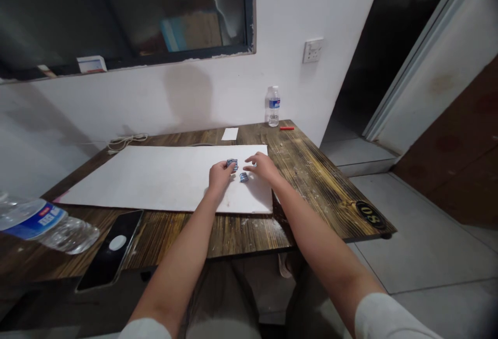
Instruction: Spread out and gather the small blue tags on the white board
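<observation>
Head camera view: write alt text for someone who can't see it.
A left hand holds a small blue piece over a white board on a wooden table; the right hand, fingers parted, is near a second piece. A phone and water bottle are at left; an upright bottle stands by the wall.

A dark wood-grain table [322, 204] stretched from lower left to right of the frame. A white board [155, 178] covered its middle. A coiled cable [126, 142] lay left, and a white card [230, 133], an upright water bottle [274, 108] and a red stick [287, 128] sat upper centre-right. A tipped bottle [49, 225] and a smartphone [111, 251] lay lower left.
</observation>
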The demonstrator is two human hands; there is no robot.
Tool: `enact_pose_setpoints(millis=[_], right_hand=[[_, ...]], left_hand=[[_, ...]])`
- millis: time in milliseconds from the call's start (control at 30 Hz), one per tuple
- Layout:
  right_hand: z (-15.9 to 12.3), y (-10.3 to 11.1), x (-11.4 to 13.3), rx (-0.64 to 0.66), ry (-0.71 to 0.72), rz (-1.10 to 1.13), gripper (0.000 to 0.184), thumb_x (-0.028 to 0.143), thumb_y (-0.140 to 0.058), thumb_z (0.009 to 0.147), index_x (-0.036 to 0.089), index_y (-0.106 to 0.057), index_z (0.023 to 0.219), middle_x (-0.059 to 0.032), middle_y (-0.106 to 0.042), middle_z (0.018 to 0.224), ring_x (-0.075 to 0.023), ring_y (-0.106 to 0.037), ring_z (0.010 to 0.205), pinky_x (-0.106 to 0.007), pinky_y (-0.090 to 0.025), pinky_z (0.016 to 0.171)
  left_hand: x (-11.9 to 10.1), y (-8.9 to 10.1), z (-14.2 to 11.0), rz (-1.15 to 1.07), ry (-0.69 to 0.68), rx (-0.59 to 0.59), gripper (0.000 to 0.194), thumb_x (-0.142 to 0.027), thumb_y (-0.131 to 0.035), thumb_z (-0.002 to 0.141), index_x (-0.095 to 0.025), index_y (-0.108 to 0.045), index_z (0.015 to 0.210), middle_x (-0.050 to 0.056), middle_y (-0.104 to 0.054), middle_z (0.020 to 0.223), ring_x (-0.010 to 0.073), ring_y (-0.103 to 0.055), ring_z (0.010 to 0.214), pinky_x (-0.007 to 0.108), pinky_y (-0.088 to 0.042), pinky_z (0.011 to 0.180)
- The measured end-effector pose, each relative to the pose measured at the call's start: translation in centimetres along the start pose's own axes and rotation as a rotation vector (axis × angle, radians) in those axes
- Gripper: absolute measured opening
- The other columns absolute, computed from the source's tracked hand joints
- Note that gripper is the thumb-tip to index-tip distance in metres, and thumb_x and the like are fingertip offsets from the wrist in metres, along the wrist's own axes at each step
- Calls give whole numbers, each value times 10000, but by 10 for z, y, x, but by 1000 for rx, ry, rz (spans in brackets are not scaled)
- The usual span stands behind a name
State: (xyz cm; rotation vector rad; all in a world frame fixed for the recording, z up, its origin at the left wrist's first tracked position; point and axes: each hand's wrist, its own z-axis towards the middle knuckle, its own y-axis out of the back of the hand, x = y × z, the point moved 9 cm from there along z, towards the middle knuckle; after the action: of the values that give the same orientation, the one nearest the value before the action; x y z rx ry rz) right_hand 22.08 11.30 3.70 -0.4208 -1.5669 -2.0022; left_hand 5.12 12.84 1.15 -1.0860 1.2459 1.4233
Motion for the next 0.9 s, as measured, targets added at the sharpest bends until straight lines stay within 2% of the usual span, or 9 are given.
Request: enact_pose_setpoints(millis=[67,167,233,300,367,467,633,767,900], right_hand=[[1,-1,4,-5,47,55,416,390,-771,771,222,-706,1146,-70,-620,1016,-169,-570,918,-259,-417,813],[-3,-16,11,113,114,9,498,403,-841,680,274,-710,1143,-64,-597,1052,-201,-530,985,-286,-405,851],[-7,-26,14,176,142,-69,431,410,-841,677,320,-737,1085,-65,-592,1076,-235,-498,1026,-315,-391,873],[-8,-30,15,186,152,-127,321,399,-812,720,339,-757,1030,-66,-599,1084,-254,-482,1034,-332,-380,871],[-8,-30,13,154,139,-157,238,367,-760,782,333,-763,1018,-70,-613,1079,-259,-481,1026,-337,-373,856],[-6,-26,9,81,102,-193,214,324,-674,859,300,-756,1055,-89,-630,1064,-262,-489,1021,-342,-366,842],[-6,-17,-1,-32,10,-218,218,331,-649,875,256,-754,1051,-115,-626,1069,-276,-487,1057,-356,-364,856],[0,-10,-4,-103,1,-56,254,380,-669,863,248,-739,1068,-95,-633,1051,-244,-513,1046,-333,-375,872],[9,-15,5,-64,96,209,205,347,-719,813,217,-736,971,-42,-673,930,-168,-567,879,-275,-405,817]], left_hand=[[-5,-1,0,4,-29,25,308,-403,-737,691,-133,-724,838,83,-728,763,196,-706,720,235,-489,569],[-5,1,1,-22,-7,15,334,-420,-727,687,-128,-720,850,82,-732,765,184,-699,664,231,-477,549],[-5,6,3,-19,1,-18,345,-425,-727,683,-129,-718,861,84,-737,777,179,-696,657,226,-474,540],[-4,10,4,-14,2,-46,345,-425,-718,690,-132,-716,871,87,-743,797,175,-695,660,220,-469,534],[-2,12,5,-14,4,-56,337,-422,-709,697,-135,-715,875,90,-746,812,172,-694,661,216,-463,533],[-1,13,4,-10,2,-60,332,-427,-711,693,-140,-714,861,91,-743,810,172,-696,665,214,-455,534],[-3,9,0,-7,4,-35,346,-436,-727,673,-148,-721,865,85,-742,819,168,-695,660,204,-443,517],[-8,4,-3,9,0,15,372,-445,-745,648,-144,-733,867,72,-730,774,148,-658,568,194,-388,442],[-12,-2,-2,23,-56,81,360,-452,-764,642,-139,-743,819,48,-684,630,126,-588,490,206,-350,406]])
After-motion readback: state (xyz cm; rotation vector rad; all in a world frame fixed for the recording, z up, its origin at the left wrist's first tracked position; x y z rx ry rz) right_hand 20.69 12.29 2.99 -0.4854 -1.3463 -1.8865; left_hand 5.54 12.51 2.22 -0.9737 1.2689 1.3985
